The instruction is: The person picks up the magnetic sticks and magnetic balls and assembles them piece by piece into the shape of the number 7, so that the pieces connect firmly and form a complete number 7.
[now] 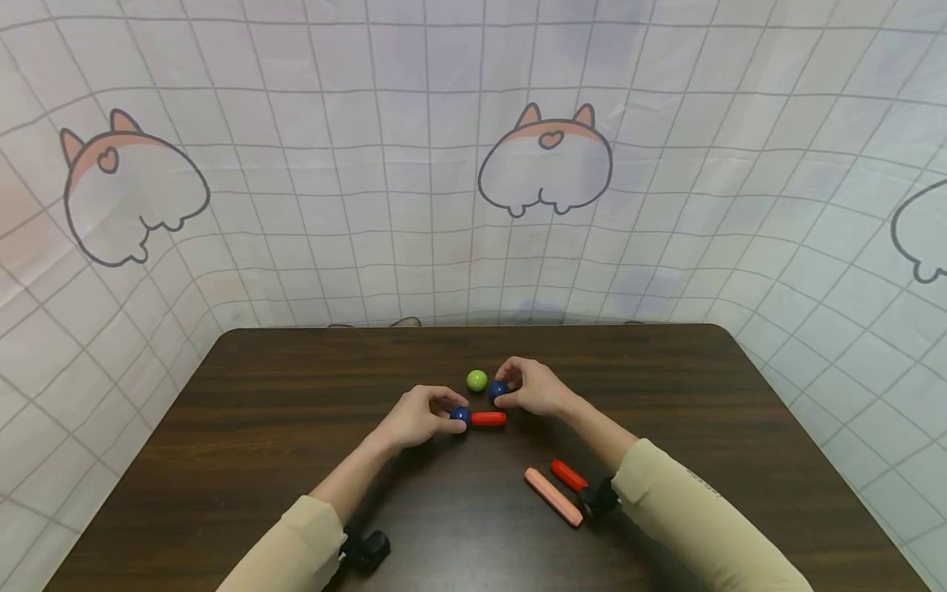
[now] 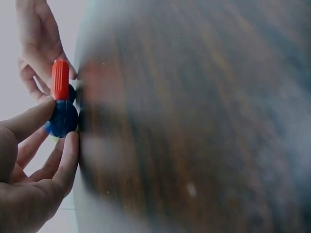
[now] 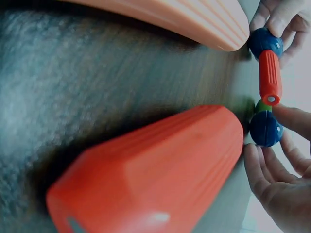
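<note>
My left hand (image 1: 416, 417) pinches a blue ball (image 1: 460, 415) between thumb and fingers. From that ball's right side sticks out a short red ribbed rod (image 1: 489, 419), its far end free. A second blue ball (image 1: 499, 391) is pinched by my right hand (image 1: 534, 388), a little behind the rod. Just left of it a green ball (image 1: 477, 381) lies on the table. The right wrist view shows a small metal dot on the free end of the red rod (image 3: 270, 80), near the right hand's blue ball (image 3: 266, 128).
Nearer me, a peach rod (image 1: 553, 497) and another red rod (image 1: 569, 475) lie on the dark wooden table (image 1: 296, 427), the red one partly hidden by the right wrist camera (image 1: 598, 497). A white checked curtain (image 1: 355, 205) hangs behind and at both sides.
</note>
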`<action>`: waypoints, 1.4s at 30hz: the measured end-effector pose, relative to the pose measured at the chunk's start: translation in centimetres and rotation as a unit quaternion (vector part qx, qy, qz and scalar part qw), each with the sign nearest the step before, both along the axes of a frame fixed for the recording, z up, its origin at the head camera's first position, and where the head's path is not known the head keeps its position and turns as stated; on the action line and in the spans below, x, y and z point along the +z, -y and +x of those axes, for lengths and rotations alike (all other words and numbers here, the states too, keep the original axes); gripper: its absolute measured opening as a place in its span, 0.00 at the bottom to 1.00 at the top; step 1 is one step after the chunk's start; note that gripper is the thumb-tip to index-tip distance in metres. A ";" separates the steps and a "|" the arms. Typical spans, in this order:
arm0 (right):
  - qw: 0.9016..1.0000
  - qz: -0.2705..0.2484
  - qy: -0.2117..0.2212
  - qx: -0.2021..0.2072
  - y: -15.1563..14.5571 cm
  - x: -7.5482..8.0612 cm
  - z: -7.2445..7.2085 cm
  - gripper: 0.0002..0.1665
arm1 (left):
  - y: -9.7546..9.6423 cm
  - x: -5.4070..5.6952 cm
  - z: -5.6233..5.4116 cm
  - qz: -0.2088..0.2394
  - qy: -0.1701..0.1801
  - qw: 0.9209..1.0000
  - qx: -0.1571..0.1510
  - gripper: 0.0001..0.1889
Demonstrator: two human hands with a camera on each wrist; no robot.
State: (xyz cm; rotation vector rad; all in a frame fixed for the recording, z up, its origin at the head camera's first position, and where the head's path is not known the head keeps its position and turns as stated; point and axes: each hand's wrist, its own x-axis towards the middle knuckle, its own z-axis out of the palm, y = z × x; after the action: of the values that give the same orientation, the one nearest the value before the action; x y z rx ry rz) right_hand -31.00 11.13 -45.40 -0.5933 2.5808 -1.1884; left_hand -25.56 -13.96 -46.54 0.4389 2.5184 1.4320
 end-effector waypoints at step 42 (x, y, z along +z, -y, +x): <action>1.000 0.001 0.016 0.019 -3.4 0.3 1.2 0.17 | 0.5 0.1 -0.8 -0.009 -0.011 1.000 0.024 0.15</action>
State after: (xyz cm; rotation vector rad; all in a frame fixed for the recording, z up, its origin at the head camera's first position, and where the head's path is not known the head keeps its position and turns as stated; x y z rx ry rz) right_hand -29.85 14.55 -45.09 -0.6140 2.5331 -1.1724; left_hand -26.34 -14.45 -46.39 0.3959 2.5732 1.4263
